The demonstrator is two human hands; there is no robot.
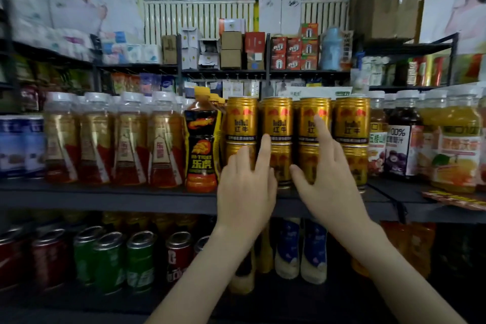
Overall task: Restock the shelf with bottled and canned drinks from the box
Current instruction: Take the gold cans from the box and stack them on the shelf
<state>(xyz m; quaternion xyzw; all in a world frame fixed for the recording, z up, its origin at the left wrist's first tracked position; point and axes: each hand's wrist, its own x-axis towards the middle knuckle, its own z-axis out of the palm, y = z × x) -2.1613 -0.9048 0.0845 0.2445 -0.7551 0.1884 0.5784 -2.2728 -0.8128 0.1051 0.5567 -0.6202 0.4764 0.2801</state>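
Observation:
Gold energy-drink cans point(242, 119) stand stacked two high in several columns on the middle shelf point(105, 198). My left hand point(246, 187) is raised in front of the lower cans, its index finger straight and touching the stack between the first and second columns. My right hand point(327, 179) reaches to the third column, its index fingertip on the upper can point(306, 119) and its thumb spread out to the left. Neither hand holds anything. The box is not in view.
An orange Hi-Tiger bottle point(201, 144) stands left of the cans, with amber bottles point(126, 139) beyond it. Juice bottles point(456, 139) stand to the right. Red and green cans point(139, 260) fill the lower shelf. Small cartons point(231, 50) sit on the top shelf.

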